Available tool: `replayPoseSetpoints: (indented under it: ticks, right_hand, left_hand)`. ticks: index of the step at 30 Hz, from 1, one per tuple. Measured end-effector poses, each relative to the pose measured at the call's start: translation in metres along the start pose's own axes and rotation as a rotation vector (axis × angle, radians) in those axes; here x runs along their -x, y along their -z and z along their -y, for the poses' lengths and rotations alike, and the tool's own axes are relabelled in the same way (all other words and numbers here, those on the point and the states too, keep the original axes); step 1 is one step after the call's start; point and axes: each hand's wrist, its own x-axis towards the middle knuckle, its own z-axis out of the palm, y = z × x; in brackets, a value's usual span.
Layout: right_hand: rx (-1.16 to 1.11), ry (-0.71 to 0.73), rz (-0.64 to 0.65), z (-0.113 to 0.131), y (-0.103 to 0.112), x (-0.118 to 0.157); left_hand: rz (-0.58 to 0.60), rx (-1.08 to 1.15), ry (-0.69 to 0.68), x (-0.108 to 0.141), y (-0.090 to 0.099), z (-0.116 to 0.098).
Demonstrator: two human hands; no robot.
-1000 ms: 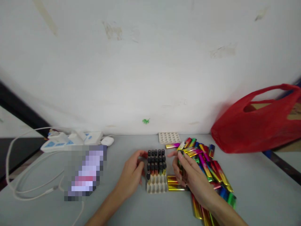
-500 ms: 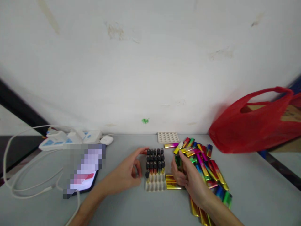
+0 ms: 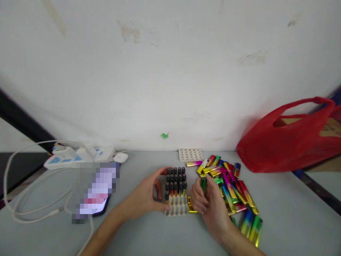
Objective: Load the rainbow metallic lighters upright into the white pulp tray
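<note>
A pale tray (image 3: 177,211) with rows of cells stands on the grey table before me. Several slim, black-topped pieces (image 3: 176,177) with shiny coloured lower ends stand upright in its far rows; the nearest cells hold none. My left hand (image 3: 149,193) grips the tray's left side, thumb at the near corner and index finger at the far end. To the right of the tray, my right hand (image 3: 209,201) is closed around a shiny green piece (image 3: 203,183), mostly hidden by the fingers. Loose metallic gradient-coloured pieces (image 3: 229,185) lie heaped beyond and beside this hand.
Another pale tray (image 3: 190,154) lies by the wall. A red bag (image 3: 279,138) sits at the right. On the left are a power strip (image 3: 103,153), a white charger-like case (image 3: 120,157), a phone (image 3: 102,206) and looping white cables (image 3: 39,216).
My left thumb has come in against the tray's near-left corner. My right hand has shifted slightly left and turned, still around the green piece, covering more of the gold pieces beside the tray.
</note>
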Motion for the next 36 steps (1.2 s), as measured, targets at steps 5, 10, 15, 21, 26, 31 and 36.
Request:
replayPoseSetpoints:
  ticks: [5, 10, 15, 21, 26, 31, 36]
  right_hand:
    - [0.16, 0.041, -0.091, -0.012, 0.007, -0.006]
    - [0.243, 0.071, -0.135, -0.01, 0.01, -0.009]
    - [0.288, 0.09, -0.145, -0.011, 0.012, -0.008]
    - [0.261, 0.115, -0.112, -0.01, 0.011, -0.009]
    - [0.219, 0.113, -0.087, -0.002, 0.004, -0.006]
    - [0.141, 0.002, 0.007, 0.004, -0.004, 0.001]
    - [0.083, -0.165, 0.052, 0.003, -0.005, 0.009]
  left_hand:
    - [-0.018, -0.035, 0.066, 0.001, -0.001, -0.006]
    - [-0.031, -0.067, 0.055, 0.001, 0.0, -0.01]
    - [-0.029, -0.061, 0.073, 0.001, 0.0, -0.009]
    - [-0.009, -0.038, 0.063, 0.0, 0.0, -0.007]
    - [-0.022, -0.064, 0.075, 0.001, 0.0, -0.007]
    - [-0.033, -0.056, 0.069, 0.001, 0.0, -0.009]
    - [-0.032, -0.057, 0.046, 0.001, 0.0, -0.009]
